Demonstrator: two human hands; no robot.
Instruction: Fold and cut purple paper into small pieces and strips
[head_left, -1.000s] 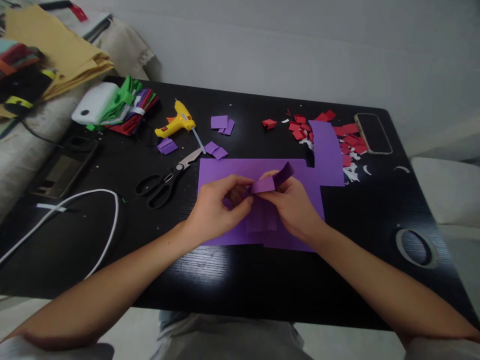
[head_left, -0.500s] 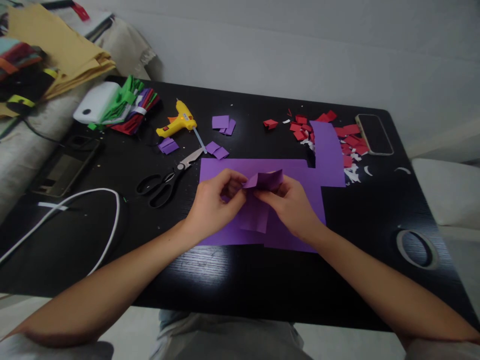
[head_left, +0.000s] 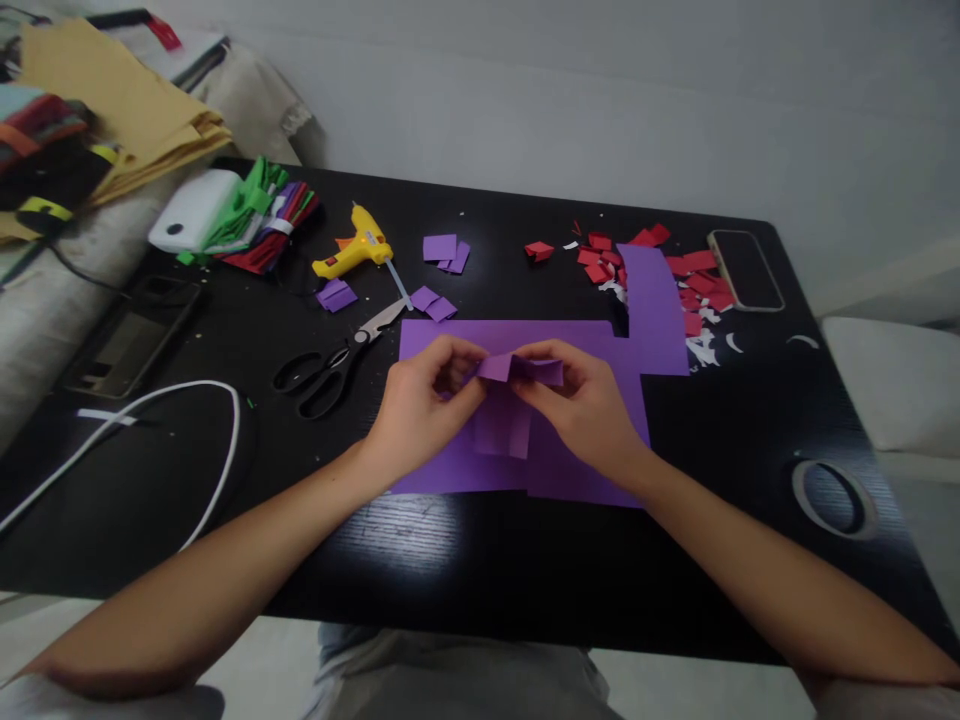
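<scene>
A small creased piece of purple paper (head_left: 496,367) is held up between my two hands. My left hand (head_left: 426,392) pinches its left end between thumb and fingers. With thumb below and fingers above, my right hand (head_left: 583,398) grips the right part. Folds run across the piece, so it bends in a zigzag. Beneath my hands, a large purple paper sheet (head_left: 600,470) lies flat on the black table (head_left: 480,570). Left of it rest black-handled scissors (head_left: 334,365), blades partly apart. Small folded purple pieces (head_left: 433,303) lie just behind the sheet.
A yellow glue gun (head_left: 356,245) stands at the back left, near bundled coloured strips (head_left: 259,220). Red paper pieces (head_left: 701,285), white scraps and a phone (head_left: 745,270) are at the back right. A tape roll (head_left: 834,498) lies right; a white cable (head_left: 234,430) curves left.
My right fingers have shifted left along the top of the purple piece, which is now lower and turned, showing a fold near its middle. My left hand keeps its pinch.
</scene>
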